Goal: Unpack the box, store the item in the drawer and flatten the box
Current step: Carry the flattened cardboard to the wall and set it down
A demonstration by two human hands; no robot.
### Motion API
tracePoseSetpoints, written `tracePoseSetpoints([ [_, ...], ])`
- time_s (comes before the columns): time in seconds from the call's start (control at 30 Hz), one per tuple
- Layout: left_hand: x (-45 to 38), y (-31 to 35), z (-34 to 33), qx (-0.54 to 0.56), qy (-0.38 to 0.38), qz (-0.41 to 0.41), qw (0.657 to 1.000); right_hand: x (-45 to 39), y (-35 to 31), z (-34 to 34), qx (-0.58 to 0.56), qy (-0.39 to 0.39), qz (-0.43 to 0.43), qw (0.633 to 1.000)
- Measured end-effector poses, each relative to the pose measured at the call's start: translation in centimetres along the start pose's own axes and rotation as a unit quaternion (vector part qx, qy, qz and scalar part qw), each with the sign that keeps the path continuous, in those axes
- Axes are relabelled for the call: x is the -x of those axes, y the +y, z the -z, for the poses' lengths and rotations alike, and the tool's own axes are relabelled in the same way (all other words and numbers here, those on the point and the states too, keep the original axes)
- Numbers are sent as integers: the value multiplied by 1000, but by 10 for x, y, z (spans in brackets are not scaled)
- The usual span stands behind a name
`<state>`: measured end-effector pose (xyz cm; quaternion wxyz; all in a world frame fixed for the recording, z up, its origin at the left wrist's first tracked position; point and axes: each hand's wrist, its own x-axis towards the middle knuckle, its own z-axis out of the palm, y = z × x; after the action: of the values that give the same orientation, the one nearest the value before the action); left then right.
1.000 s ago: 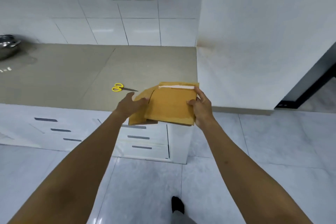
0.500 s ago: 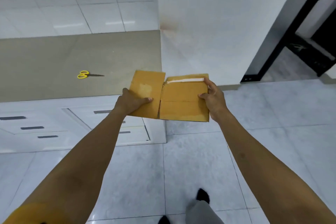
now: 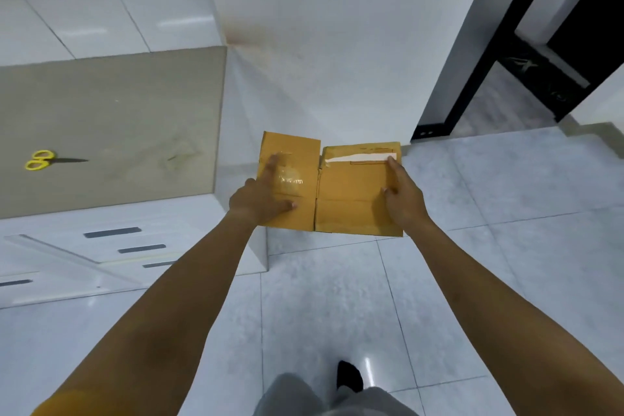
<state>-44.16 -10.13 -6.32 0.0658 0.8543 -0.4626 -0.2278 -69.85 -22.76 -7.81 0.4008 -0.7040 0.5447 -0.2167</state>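
A flattened brown cardboard box [image 3: 351,192] is held in the air in front of me, past the right end of the counter. It is spread into two panels with a crease between them and a strip of white tape along its right top edge. My left hand [image 3: 261,197] lies on the left panel with its fingers spread. My right hand [image 3: 401,194] grips the right panel at its right edge. White drawers [image 3: 111,246] with dark slot handles sit under the counter at the left. The unpacked item is not in sight.
Yellow-handled scissors [image 3: 40,160] lie on the grey countertop [image 3: 118,125] at the left. A white wall stands ahead, and a black door frame [image 3: 472,61] opens at the right. White tiled floor [image 3: 320,297] lies below, with my foot [image 3: 349,375] near the bottom edge.
I have turned right, away from the counter, so the scissors slid to the left. The box has gone from folded over to opened flat into two side-by-side panels.
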Motion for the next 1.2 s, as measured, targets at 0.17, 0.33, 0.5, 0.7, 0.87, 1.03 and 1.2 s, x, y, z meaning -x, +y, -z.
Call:
tracePoseSetpoints([
  [0.17, -43, 23, -23, -30, -19, -9, 999, -45, 26, 8, 15, -13, 3, 1000],
  [0.33, -94, 25, -37, -37, -48, 7, 998, -94, 42, -6, 86, -32, 20, 996],
  [0.5, -153, 17, -48, -39, -97, 48, 993, -150, 46, -34, 96, -55, 3, 994],
  [0.7, -221, 15, -59, -33, -138, 90, 986, -214, 52, -65, 94, -76, -38, 992],
  [0.87, -282, 18, -72, -45, -155, 114, 980, -270, 67, -90, 100, -101, -46, 989],
  [1.03, -345, 15, -97, -46, -154, 119, 980, -334, 95, -117, 104, -117, -64, 986],
  [1.2, -406, 2, -140, -49, -142, 139, 979, -395, 136, -159, 84, -140, -54, 985],
])
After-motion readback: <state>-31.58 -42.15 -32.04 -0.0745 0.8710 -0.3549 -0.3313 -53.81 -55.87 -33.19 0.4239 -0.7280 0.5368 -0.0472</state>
